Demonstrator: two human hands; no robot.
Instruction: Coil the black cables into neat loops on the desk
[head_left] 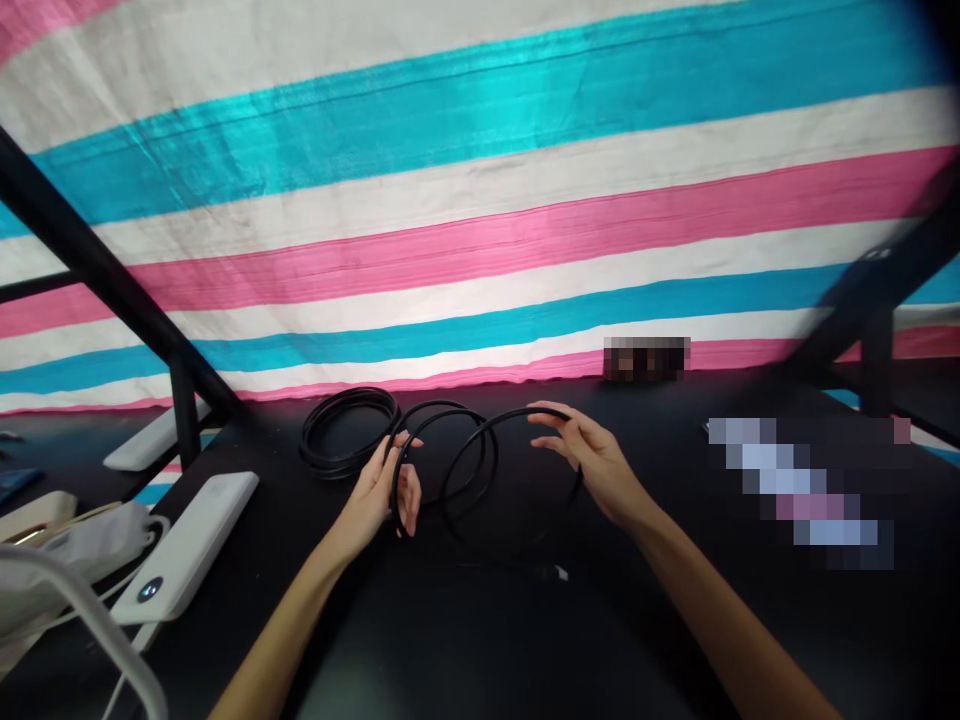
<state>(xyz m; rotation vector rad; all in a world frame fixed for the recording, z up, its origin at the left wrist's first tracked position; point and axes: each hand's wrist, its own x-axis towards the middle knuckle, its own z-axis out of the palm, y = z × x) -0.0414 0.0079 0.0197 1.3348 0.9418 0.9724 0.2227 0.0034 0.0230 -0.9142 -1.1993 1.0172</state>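
A black cable (491, 428) hangs in loose loops between my two hands, above a black table (420, 640). My left hand (390, 485) is closed around the loops on their left side. On the right, my right hand (589, 450) pinches the cable between thumb and fingers, and a length of it drops below the palm. A cable end with a pale metal plug (560, 573) shows low between the hands. Just behind my left hand lies a coiled black cable (349, 470) on the table.
A white power bank (195, 545) with a lit display lies at the left, beside a white power strip (112, 540) with cords. Black metal bars (112, 270) slant up on both sides. A striped sheet (480, 250) hangs behind. Blurred-out items sit at the right and back.
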